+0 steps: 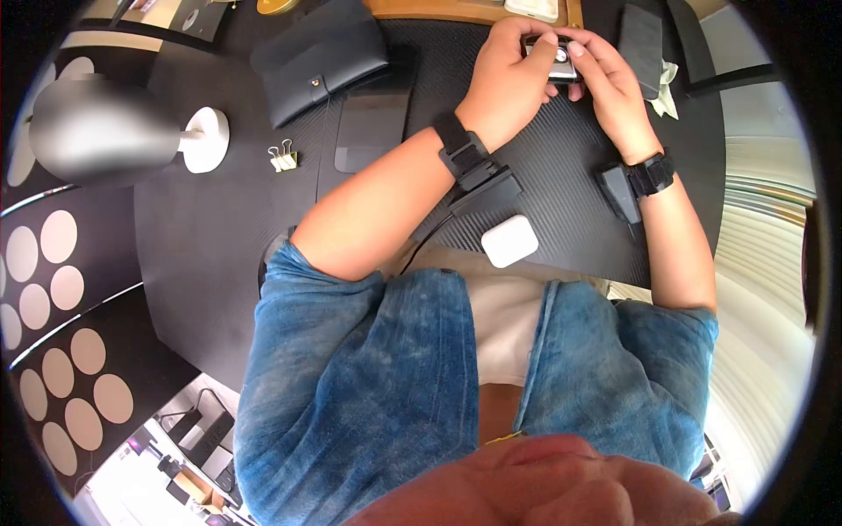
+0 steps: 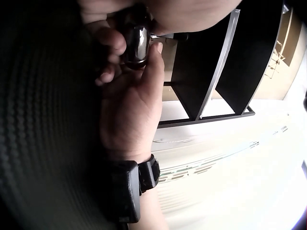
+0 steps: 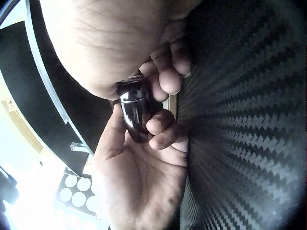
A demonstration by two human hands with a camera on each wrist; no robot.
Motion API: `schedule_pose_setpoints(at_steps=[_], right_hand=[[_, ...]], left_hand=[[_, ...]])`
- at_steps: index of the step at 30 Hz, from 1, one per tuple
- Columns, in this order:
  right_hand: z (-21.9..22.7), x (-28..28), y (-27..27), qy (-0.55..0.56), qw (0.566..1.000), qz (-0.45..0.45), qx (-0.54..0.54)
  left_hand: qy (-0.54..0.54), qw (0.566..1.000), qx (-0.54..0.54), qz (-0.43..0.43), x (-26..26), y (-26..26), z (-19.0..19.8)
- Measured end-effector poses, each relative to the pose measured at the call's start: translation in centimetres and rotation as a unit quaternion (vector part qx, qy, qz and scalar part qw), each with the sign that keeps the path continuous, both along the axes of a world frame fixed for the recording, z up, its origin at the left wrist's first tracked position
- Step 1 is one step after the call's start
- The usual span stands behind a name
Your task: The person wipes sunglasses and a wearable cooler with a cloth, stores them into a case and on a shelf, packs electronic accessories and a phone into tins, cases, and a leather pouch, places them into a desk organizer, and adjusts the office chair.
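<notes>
Both hands meet at the far side of the dark table around a small glossy black device [image 1: 566, 74] with a pale face and a round mark on it. The left hand [image 1: 507, 81] grips its left side, thumb on the face. From the other side the right hand [image 1: 616, 92] holds it, thumb tip also on the face. In the right wrist view the device's dark rounded end [image 3: 136, 108] shows between the two hands, with curled fingertips against it. In the left wrist view its shiny end [image 2: 139, 45] sits between the right thumb and fingers. Each wrist wears a black strap.
Left of the arms lie a black pouch [image 1: 320, 61], a dark flat slab [image 1: 373, 123] and a gold binder clip [image 1: 283, 158]. A white rounded case [image 1: 510, 241] lies near the body. At right are a dark box [image 1: 640, 53] and crumpled tissue [image 1: 667, 92]. A wooden tray [image 1: 430, 9] stands behind.
</notes>
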State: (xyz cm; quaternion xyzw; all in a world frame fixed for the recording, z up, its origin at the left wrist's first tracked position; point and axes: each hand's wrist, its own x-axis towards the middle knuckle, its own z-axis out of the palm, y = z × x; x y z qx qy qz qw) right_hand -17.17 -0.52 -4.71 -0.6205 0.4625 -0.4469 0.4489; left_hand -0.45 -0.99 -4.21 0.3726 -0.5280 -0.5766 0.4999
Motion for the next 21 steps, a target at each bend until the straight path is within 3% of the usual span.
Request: schedule_pose_setpoints(at_steps=[6,11,21], right_hand=[[0.1,0.1,0.0,-0.013,1.000,-0.006,0.001],[-0.7,-0.2,-0.3,-0.053,0.998,0.012,0.013],[-0.7,-0.1,-0.3,-0.065,0.998,0.000,0.004]], left_hand=[[0.032,0.999,0.007,-0.006,-0.1,-0.3,-0.7],[0.130,0.990,0.053,-0.008,0.3,-1.3,-1.1],[0.022,0.998,0.050,-0.033,0.4,-0.7,-0.2]])
